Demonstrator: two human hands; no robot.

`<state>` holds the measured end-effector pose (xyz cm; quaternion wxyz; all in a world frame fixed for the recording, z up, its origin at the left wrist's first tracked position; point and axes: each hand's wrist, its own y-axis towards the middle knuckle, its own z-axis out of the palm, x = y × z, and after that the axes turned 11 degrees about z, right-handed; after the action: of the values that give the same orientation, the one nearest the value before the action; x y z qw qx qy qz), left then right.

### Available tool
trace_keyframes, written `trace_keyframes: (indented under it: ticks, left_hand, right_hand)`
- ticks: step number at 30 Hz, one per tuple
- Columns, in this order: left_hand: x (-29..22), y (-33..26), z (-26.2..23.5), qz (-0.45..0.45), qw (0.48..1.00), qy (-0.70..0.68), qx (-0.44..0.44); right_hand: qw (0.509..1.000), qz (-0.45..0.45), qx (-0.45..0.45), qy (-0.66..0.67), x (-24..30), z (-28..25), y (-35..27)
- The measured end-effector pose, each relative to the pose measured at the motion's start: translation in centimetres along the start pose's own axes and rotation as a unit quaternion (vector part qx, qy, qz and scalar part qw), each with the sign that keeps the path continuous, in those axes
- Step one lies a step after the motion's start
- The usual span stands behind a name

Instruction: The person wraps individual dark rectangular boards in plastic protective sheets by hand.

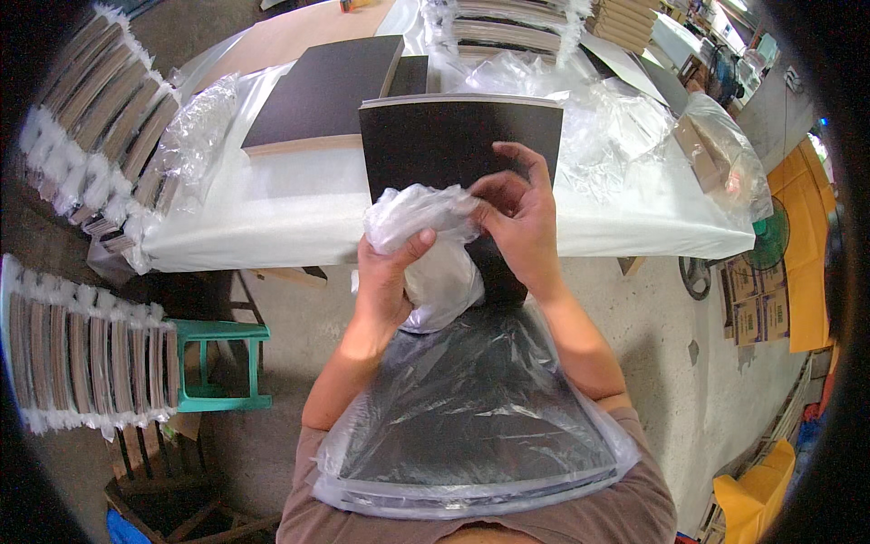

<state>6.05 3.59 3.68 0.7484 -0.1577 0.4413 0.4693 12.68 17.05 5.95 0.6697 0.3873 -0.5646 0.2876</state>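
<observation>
A flat black panel (426,136) with a pale layered top edge rises in front of the table's near side. Closer to me, a clear plastic bag (471,408) encloses a black flat panel against my torso. I cannot tell whether both are one piece. My left hand (385,276) is closed round the bag's bunched upper part. Beside it, my right hand (521,208) pinches the gathered plastic between thumb and index finger, other fingers curled and raised. The bunched plastic hides part of the black surface behind it.
More black panels (317,91) lie on the white-covered table (634,222), with crumpled clear plastic (607,136) at right. Wrapped panel stacks (109,109) stand at left; another (91,349) adjoins a green stool (222,363). Cartons (761,308) and a green fan (770,236) are at right.
</observation>
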Motion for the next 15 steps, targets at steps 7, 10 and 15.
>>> trace_keyframes:
  ticks: [7, 10, 15]
  left_hand:
    - [0.3, -0.3, -0.3, -0.067, 0.991, -0.113, -0.021]
    - [-0.9, 0.1, -0.1, -0.067, 0.989, -0.129, 0.006]
    - [-0.2, 0.2, 0.2, -0.019, 0.998, -0.049, -0.02]
  right_hand:
    - [0.996, -0.041, 0.002, -0.083, -0.2, 0.5, -0.5]
    - [0.988, 0.044, -0.007, -0.148, -0.8, -0.7, -0.4]
    - [0.986, -0.091, -0.115, -0.083, 0.7, 1.0, 0.2]
